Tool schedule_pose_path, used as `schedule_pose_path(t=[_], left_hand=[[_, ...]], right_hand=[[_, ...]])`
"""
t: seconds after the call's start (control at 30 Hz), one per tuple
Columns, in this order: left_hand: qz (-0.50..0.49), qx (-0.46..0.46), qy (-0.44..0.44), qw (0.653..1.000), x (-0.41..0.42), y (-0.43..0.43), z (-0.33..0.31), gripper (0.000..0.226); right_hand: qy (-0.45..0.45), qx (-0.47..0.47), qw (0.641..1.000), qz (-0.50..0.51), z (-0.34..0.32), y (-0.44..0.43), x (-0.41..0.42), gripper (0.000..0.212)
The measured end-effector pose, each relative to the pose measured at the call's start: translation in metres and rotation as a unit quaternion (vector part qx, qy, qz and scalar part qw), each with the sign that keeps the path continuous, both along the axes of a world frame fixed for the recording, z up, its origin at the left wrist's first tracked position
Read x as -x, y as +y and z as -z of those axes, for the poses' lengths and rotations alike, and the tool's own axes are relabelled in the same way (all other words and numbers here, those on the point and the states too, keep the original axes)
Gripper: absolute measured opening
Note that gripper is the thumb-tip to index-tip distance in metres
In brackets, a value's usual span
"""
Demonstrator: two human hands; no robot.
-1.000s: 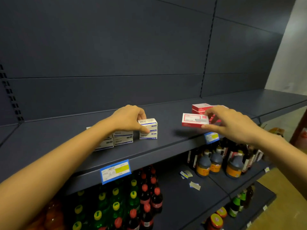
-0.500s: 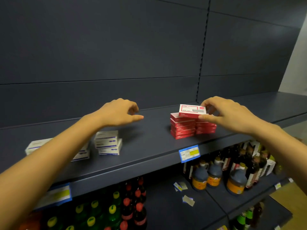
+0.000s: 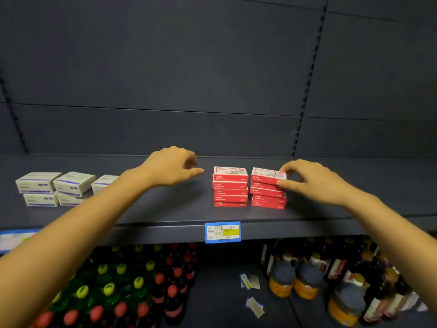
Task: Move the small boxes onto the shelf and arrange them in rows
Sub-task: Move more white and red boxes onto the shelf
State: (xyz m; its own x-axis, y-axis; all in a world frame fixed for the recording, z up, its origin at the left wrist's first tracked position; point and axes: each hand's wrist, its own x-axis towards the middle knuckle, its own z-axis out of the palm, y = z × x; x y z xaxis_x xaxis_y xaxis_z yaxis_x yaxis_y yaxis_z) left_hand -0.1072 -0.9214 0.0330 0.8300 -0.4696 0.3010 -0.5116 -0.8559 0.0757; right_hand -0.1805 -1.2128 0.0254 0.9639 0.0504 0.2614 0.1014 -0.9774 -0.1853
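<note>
Two stacks of small red boxes stand side by side on the dark shelf [image 3: 179, 209]: a left stack [image 3: 230, 187] and a right stack [image 3: 268, 192]. My right hand [image 3: 307, 182] pinches the top red box [image 3: 267, 175] of the right stack at its right end, thumb below and fingers above. Just left of the red stacks, my left hand [image 3: 172, 165] hovers over the shelf with loosely curled fingers and holds nothing. White and blue boxes [image 3: 56, 188] sit in low stacks at the shelf's left; my left forearm hides part of them.
A blue and yellow price tag [image 3: 222, 232] hangs on the shelf's front edge. On the lower shelf are green and red-capped bottles [image 3: 123, 287] at the left, dark jugs and bottles [image 3: 331, 282] at the right, and loose paper tags [image 3: 250, 281] between them.
My right hand carried a red box rightward and set it on top of the right stack. My left hand left the white boxes and moved right toward the red stacks.
</note>
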Motion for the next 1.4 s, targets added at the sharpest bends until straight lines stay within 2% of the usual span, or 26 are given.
schedule_pose_path(t=[0.13,0.27,0.47,0.63,0.97,1.4], left_hand=[[-0.038,0.010,-0.024,0.999,0.014,0.003,0.002,0.042],[-0.081,-0.002,-0.079,0.994,0.031,0.019,0.001,0.040],[-0.176,-0.017,-0.116,0.978,0.066,0.073,0.002,0.039],[-0.265,-0.026,-0.120,0.956,0.106,0.141,0.006,0.038],[-0.384,-0.046,-0.103,0.917,0.177,0.294,0.004,0.039],[-0.385,-0.039,-0.083,0.918,0.204,0.510,0.019,0.035]], right_hand=[[-0.034,0.013,0.998,-0.048,-0.005,0.003,-0.006,0.047],[-0.093,0.002,0.986,-0.140,-0.018,0.037,-0.010,0.039],[-0.136,0.003,0.948,-0.289,-0.025,0.134,-0.025,0.030],[-0.114,0.007,0.920,-0.374,-0.014,0.218,-0.036,0.030],[-0.101,0.003,0.881,-0.461,-0.011,0.393,-0.030,0.031],[-0.066,0.022,0.884,-0.462,0.003,0.625,-0.024,0.035]])
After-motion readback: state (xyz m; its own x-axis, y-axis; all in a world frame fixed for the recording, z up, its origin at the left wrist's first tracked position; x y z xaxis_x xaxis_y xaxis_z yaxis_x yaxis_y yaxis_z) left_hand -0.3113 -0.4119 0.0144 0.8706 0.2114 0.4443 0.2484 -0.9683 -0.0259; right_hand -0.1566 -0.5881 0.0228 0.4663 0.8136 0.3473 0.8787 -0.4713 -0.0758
